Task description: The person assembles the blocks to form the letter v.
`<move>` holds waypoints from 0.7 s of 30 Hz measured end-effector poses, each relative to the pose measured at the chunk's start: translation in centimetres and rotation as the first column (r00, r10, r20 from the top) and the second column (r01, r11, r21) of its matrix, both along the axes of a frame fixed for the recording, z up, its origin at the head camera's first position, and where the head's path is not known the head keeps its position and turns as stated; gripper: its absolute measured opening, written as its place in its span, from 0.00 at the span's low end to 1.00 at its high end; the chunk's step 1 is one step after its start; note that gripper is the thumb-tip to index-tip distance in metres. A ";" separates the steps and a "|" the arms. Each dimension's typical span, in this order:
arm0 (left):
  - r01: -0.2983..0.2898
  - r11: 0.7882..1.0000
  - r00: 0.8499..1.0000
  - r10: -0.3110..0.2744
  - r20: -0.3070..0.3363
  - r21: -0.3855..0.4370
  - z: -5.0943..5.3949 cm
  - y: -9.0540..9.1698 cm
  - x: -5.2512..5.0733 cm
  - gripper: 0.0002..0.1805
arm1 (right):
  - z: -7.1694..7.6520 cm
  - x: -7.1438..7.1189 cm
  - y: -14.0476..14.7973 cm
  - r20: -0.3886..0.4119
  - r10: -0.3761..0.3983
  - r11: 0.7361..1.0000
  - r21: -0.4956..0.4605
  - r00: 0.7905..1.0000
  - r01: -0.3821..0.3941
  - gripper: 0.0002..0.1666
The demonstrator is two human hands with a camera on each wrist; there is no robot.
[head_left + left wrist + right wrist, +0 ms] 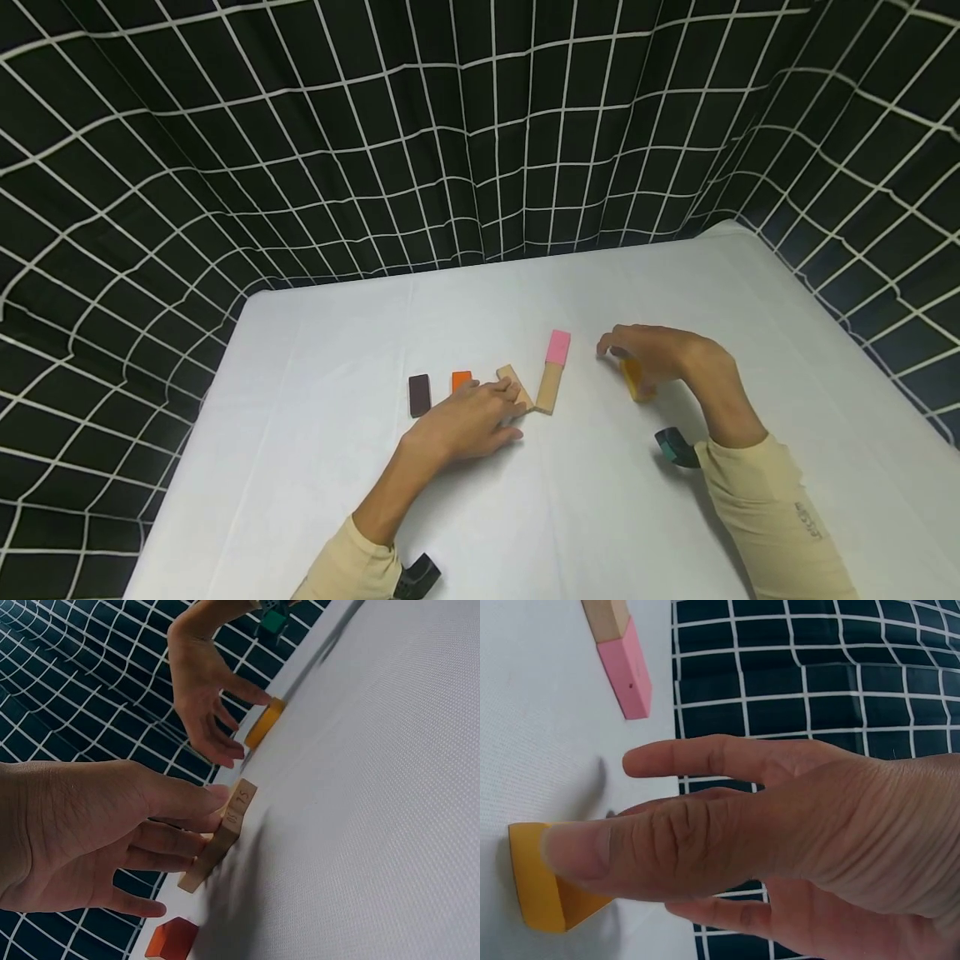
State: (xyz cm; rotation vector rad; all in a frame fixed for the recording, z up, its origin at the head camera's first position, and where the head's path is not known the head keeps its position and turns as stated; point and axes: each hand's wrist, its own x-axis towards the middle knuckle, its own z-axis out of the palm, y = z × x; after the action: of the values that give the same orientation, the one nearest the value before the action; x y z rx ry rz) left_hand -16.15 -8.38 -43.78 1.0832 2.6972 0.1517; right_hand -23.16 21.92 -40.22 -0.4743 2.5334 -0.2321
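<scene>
My left hand (471, 419) reaches over a plain wooden block (517, 385) that lies slanted, its fingers spread and fairly straight. In the left wrist view its thumb and fingertips are close against the wooden blocks (217, 847), which have markings on their ends. A second wooden block (549, 388) lies end to end with a pink block (558, 347). The right hand (651, 354) arches loosely over a yellow block (536, 877); its thumb overlaps the block in the right wrist view while the index finger stretches away. Whether the thumb touches the block is unclear.
An orange block (461, 380) lies partly hidden behind the left hand, with a dark brown block (420, 396) to its left. White cloth covers the table (315, 467). A black curtain with a white grid (480, 125) encloses the back and sides.
</scene>
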 end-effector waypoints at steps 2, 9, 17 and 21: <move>-0.001 1.000 1.000 0.001 0.008 -0.002 0.0 0.0 0.1 0.25 | -0.1 0.0 0.0 0.001 0.002 1.000 0.014 1.000 -0.002 0.49; -0.005 1.000 1.000 0.005 -0.004 -0.008 0.1 -0.1 0.1 0.25 | -0.4 -0.2 -0.1 -0.010 0.005 0.999 0.043 1.000 -0.005 0.49; 0.000 1.000 1.000 0.000 0.012 0.001 -0.1 -0.1 0.2 0.25 | -0.8 -0.4 -0.1 0.001 0.036 0.996 0.078 0.999 -0.036 0.43; -0.002 1.000 1.000 0.002 -0.001 -0.008 0.0 -0.2 0.2 0.25 | -1.0 -0.5 -0.2 -0.019 0.060 0.994 0.091 0.998 -0.058 0.42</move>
State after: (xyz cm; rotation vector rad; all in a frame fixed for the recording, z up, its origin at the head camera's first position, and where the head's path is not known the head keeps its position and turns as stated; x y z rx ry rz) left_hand -15.92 -8.54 -43.76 1.0789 2.6970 0.1402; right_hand -23.68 21.71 -41.17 -0.5174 2.5344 -0.0905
